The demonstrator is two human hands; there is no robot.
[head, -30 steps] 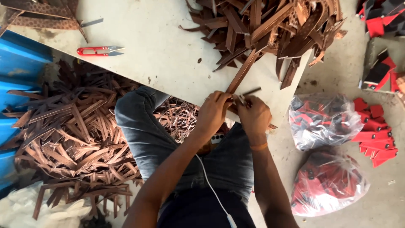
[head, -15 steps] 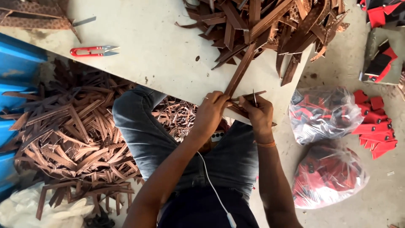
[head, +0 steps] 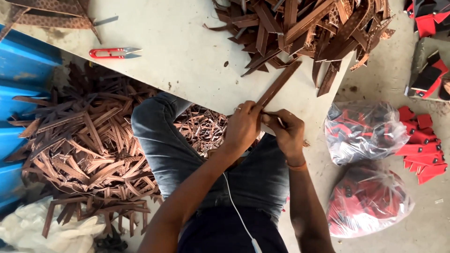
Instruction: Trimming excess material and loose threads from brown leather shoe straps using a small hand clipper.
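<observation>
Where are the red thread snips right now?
The red thread snips lie on the pale table at upper left of the head view, apart from both hands, left of the pile of brown strips.

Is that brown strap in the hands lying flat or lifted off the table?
Cannot tell for sure: the brown strap runs slantwise over the table, its near end pinched between left hand and right hand.
</observation>
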